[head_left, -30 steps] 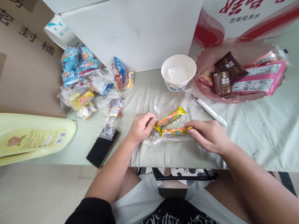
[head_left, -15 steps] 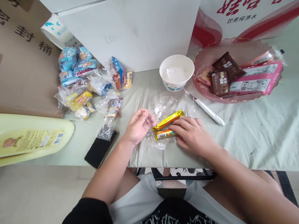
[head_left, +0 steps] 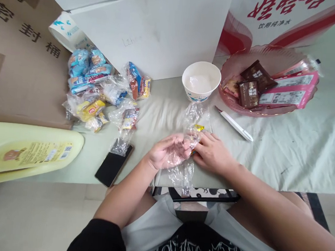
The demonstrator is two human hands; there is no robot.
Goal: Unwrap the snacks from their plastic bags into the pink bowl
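My left hand (head_left: pixel 169 152) has its fingers curled into a crumpled clear plastic bag (head_left: pixel 194 114), which hangs across the fingers and trails down to the table's front edge. Beside it, my right hand (head_left: pixel 214 151) lies with bent fingers over the yellow snack packets, keeping them on the cloth. Only a shiny end of one yellow packet (head_left: pixel 199 128) and a sliver of another show; the plastic and both hands cover the rest. Behind the bag stands a white paper bowl (head_left: pixel 201 81). A white-handled knife (head_left: pixel 235 125) rests on the cloth right of my right hand.
At right, a pink fluted bowl (head_left: pixel 268 112) holds brown packets and pink packages. Several bagged snacks (head_left: pixel 91 110) crowd the left, near a black phone (head_left: pixel 112 165) and a pale yellow container (head_left: pixel 29 151). White boxes (head_left: pixel 163 36) and a brown carton (head_left: pixel 23 79) stand behind.
My left hand has moved right, bringing the clear plastic up and over the packets, which are now mostly covered. My right hand stays nearly in place on them.
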